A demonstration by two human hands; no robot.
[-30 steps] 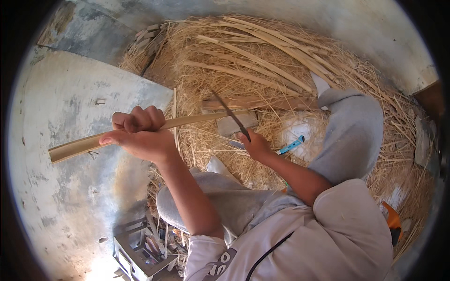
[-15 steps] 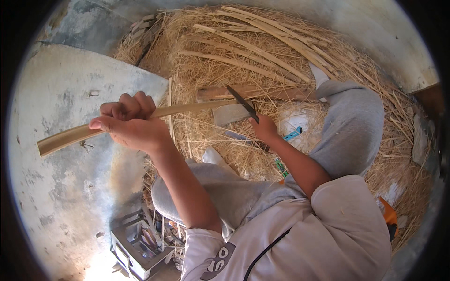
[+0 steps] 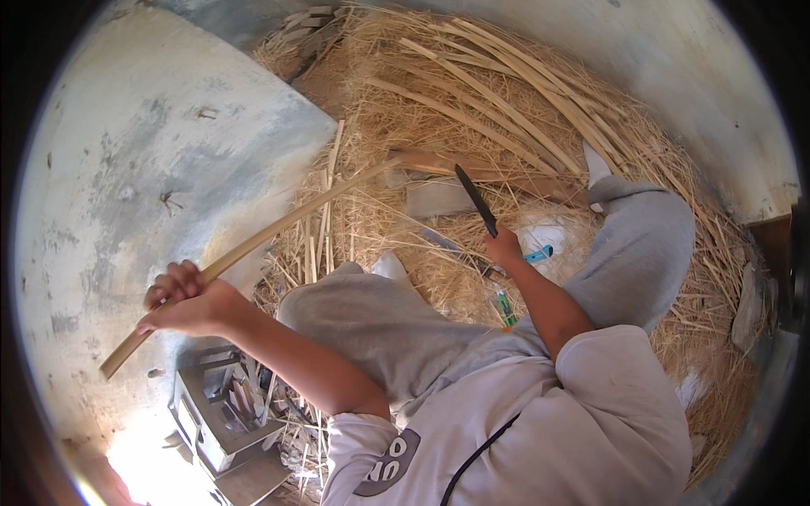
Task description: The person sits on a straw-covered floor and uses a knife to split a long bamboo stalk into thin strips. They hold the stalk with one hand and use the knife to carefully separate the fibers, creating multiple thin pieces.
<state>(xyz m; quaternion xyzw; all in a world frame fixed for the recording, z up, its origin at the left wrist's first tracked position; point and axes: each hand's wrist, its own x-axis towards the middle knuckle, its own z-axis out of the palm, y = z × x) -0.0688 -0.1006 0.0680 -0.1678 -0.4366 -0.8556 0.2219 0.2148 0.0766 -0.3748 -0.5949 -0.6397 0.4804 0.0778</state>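
Observation:
A long, pale bamboo strip [image 3: 291, 221] slants across the left side, and my left hand [image 3: 192, 302] is closed round its lower part. Its far tip lies over the straw near a grey block [image 3: 440, 201]. In my right hand [image 3: 504, 248] is the handle of a dark-bladed knife [image 3: 475, 198], its blade pointing up and left. A gap separates the blade from the strip. Below my right hand, a blue utility knife [image 3: 538, 254] lies on a white patch. Beyond the block lies a brown wooden board [image 3: 531, 183].
Several split bamboo strips [image 3: 498, 97] lie over straw-like shavings [image 3: 371, 118] at the back. A pale, stained wall [image 3: 118, 177] rises on the left. A grey frame-like box [image 3: 215, 413] holding odds and ends stands lower left. A green tool [image 3: 505, 308] rests near my lap.
My left hand has moved left and down with the bamboo strip, drawing it away from the knife and tilting it more steeply. My right hand and the knife have shifted slightly right and down.

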